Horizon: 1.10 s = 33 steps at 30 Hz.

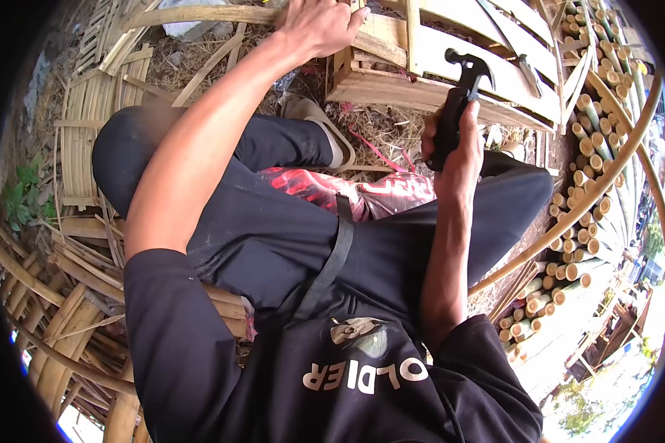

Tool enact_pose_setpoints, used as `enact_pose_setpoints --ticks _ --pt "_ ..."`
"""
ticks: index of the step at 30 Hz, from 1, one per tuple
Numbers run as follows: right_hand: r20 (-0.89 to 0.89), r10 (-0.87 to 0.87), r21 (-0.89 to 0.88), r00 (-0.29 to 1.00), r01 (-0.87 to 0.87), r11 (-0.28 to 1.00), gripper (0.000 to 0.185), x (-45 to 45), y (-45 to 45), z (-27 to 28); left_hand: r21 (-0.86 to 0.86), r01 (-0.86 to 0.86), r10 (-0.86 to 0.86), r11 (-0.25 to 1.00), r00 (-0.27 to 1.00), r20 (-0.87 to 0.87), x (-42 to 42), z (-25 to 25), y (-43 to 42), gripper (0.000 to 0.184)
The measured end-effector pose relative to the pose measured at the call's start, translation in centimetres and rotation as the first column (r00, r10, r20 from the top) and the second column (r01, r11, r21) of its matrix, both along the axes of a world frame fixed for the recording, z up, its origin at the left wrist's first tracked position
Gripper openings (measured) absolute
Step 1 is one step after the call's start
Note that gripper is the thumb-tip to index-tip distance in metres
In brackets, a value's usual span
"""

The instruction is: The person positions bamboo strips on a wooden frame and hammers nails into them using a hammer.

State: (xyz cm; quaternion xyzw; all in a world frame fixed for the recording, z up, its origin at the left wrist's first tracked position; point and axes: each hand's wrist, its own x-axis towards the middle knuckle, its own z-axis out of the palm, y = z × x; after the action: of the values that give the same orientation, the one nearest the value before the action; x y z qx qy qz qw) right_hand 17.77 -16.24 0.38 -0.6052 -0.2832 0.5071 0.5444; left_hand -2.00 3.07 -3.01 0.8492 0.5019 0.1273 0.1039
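My right hand (454, 144) is wrapped around the black handle of a claw hammer (469, 72), which is raised with its head up, in front of the wooden slatted crate (443, 92). At the top edge of the view, my left hand (319, 26) is closed over a long bamboo strip (207, 15) by the crate's left end. Part of its fingers is cut off by the frame. Pale slats form the crate's side, and an upright piece (413, 37) stands against them.
A dark, thin tool (526, 74) lies against the crate's right part. Cut bamboo poles (587, 184) are stacked on the right, with a long curved strip (606, 181) crossing before them. Woven bamboo panels (81, 140) and more bamboo (66, 347) lie left. My folded legs (273, 214) fill the middle.
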Motion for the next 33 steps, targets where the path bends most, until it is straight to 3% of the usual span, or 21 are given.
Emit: enact_pose_setpoints --ticks 2,4,6,7,9,10,12,15,18,19,20,22,23,24,26,27,29,30,32,33 --pt "0.179 -0.047 0.118 0.983 0.026 0.993 0.055 -0.1 -0.4 0.6 0.011 -0.009 0.009 1.0 1.0 0.015 0.0 -0.6 -0.1 0.059" --pt "0.137 -0.164 0.384 0.977 0.101 0.918 0.06 -0.2 -1.4 1.3 0.022 -0.025 0.025 0.999 0.999 0.027 -0.2 -1.0 0.1 0.059" --pt "0.127 0.02 0.64 0.992 -0.097 0.762 0.065 0.2 -1.7 3.7 0.014 -0.012 0.011 1.0 0.998 0.061 -0.2 -1.6 0.1 0.059" --pt "0.127 0.026 0.635 0.992 -0.101 0.766 0.065 -0.3 -1.5 3.9 0.054 -0.011 0.008 0.998 0.999 0.053 -0.1 -1.9 0.2 0.057" --pt "0.222 -0.249 0.61 0.943 0.065 0.789 0.066 -1.6 -1.0 4.2 0.074 -0.005 0.001 0.997 0.999 0.05 0.1 -2.0 0.4 0.056" --pt "0.221 -0.17 0.536 0.96 0.026 0.844 0.067 -1.2 -1.1 4.1 0.096 -0.002 -0.003 0.995 0.999 0.047 0.3 -1.9 0.7 0.055" --pt "0.184 -0.293 0.549 0.938 0.149 0.823 0.068 -1.9 -0.8 4.2 0.098 0.002 -0.008 0.995 0.998 0.061 0.1 -2.0 0.8 0.054" --pt "0.274 -0.198 0.602 0.941 -0.007 0.799 0.072 0.0 -1.5 4.6 0.141 0.018 -0.034 0.99 0.993 0.109 0.5 -2.4 0.6 0.053" --pt "0.341 -0.335 0.624 0.878 0.055 0.779 0.071 -0.5 -0.6 1.3 0.254 0.07 -0.096 0.965 0.991 0.093 -0.2 -2.9 1.1 0.061" --pt "0.52 -0.113 0.273 0.847 -0.04 0.961 0.069 -0.4 0.2 -0.7 0.301 0.091 -0.12 0.949 0.99 0.077 -0.4 -3.0 0.9 0.066" --pt "0.593 0.16 -0.132 0.789 -0.101 0.986 0.068 -0.2 0.7 -2.1 0.293 0.098 -0.127 0.951 0.989 0.079 -0.4 -3.1 0.5 0.066" --pt "0.439 -0.002 -0.254 0.898 0.126 0.959 0.064 -0.5 1.3 -1.2 0.29 0.074 -0.102 0.954 0.991 0.083 -0.4 -2.8 0.9 0.064" --pt "0.353 -0.05 -0.234 0.934 0.139 0.962 0.064 -0.3 1.0 0.5 0.198 0.068 -0.081 0.978 0.995 0.061 -0.5 -2.6 1.7 0.063" --pt "0.423 -0.146 -0.034 0.894 0.176 0.984 0.065 -0.6 0.6 2.0 0.072 0.053 -0.056 0.996 0.998 0.041 -0.5 -3.0 1.1 0.061" --pt "0.318 -0.266 0.349 0.91 0.149 0.925 0.066 -0.5 0.8 3.6 0.524 0.097 -0.227 0.846 0.955 0.19 -0.3 -3.9 1.2 0.062" --pt "0.28 -0.32 0.523 0.905 0.135 0.842 0.066 -0.6 1.4 1.3 0.099 -0.035 0.03 0.994 0.998 0.056 0.0 -1.6 -0.1 0.055" --pt "0.249 -0.136 0.257 0.959 0.07 0.964 0.061 -1.4 1.6 -1.6 0.099 -0.032 0.024 0.995 0.996 0.083 0.2 -1.5 0.0 0.055" --pt "0.144 0.082 -0.221 0.986 -0.049 0.974 0.057 -1.8 1.4 -1.4 0.095 -0.038 0.027 0.995 0.994 0.111 0.2 -1.6 0.0 0.055" --pt "0.274 -0.015 -0.282 0.962 0.095 0.955 0.061 -1.2 0.9 0.8 0.245 0.0 -0.019 0.97 0.997 0.074 0.0 -1.6 1.5 0.058" --pt "0.311 -0.103 -0.151 0.945 0.156 0.976 0.065 -1.3 0.6 3.2 0.277 0.033 -0.05 0.96 0.997 0.053 -0.5 -1.6 1.5 0.059"
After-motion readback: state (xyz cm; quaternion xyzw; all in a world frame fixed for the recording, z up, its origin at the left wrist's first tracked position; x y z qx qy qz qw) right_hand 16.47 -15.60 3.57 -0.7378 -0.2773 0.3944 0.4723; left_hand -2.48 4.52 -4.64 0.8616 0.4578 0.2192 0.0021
